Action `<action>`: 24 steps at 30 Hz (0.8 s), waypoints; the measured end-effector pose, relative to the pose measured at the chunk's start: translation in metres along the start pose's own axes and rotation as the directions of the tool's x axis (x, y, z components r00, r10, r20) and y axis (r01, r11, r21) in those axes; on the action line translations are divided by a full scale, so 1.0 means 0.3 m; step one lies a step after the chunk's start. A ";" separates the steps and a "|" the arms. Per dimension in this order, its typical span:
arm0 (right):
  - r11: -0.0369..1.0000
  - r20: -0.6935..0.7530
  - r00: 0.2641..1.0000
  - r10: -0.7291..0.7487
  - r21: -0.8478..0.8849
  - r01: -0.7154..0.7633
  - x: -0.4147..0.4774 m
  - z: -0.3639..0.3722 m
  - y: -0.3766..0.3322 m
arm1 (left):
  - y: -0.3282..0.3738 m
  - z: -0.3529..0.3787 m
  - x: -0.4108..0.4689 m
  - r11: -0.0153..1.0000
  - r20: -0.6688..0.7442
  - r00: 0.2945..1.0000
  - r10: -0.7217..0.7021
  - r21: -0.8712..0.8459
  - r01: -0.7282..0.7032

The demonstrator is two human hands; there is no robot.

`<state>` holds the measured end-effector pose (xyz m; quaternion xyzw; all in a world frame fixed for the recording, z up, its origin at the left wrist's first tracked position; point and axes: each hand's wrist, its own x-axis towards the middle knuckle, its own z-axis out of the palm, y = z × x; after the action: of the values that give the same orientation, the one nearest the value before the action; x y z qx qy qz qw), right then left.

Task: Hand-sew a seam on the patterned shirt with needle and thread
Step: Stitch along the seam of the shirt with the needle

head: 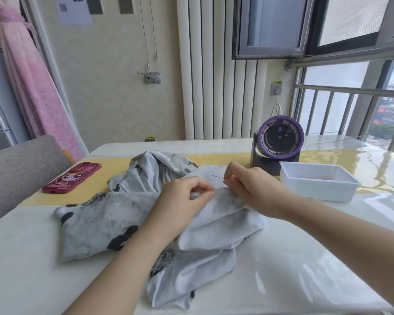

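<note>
A grey-white patterned shirt (114,221) with dark blotches lies crumpled across the middle of the table. My left hand (182,201) pinches a folded edge of the shirt between thumb and fingertips. Just to its right, my right hand (255,189) pinches a thin needle (218,177), whose tip points left over the fabric. The thread is too fine to see.
A white plastic tray (319,185) stands right of my hands, with a purple desk fan (278,142) behind it. A pink phone (72,178) lies at the left on a yellow runner (96,189). A grey chair back (21,173) borders the glossy table (282,269).
</note>
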<state>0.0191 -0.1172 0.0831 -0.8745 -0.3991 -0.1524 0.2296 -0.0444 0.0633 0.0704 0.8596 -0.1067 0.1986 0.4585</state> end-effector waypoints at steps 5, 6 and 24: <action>0.998 0.092 0.996 -0.002 -0.058 0.007 0.023 -0.055 -0.003 | -0.007 0.004 -0.005 1.000 -0.035 0.999 -0.018 0.018 0.019; 0.998 0.100 0.995 -0.005 -0.068 0.012 0.032 -0.062 0.000 | -0.007 0.004 -0.005 1.000 -0.041 0.999 -0.020 0.013 0.021; 0.982 0.261 0.965 0.025 -0.188 0.025 0.078 -0.111 -0.048 | -0.029 0.002 0.000 0.986 0.012 0.996 -0.086 -0.145 0.087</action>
<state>0.0201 -0.1117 0.1259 -0.9049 -0.4095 -0.0729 0.0905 -0.0411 0.0675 0.0636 0.8284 -0.0849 0.1679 0.5277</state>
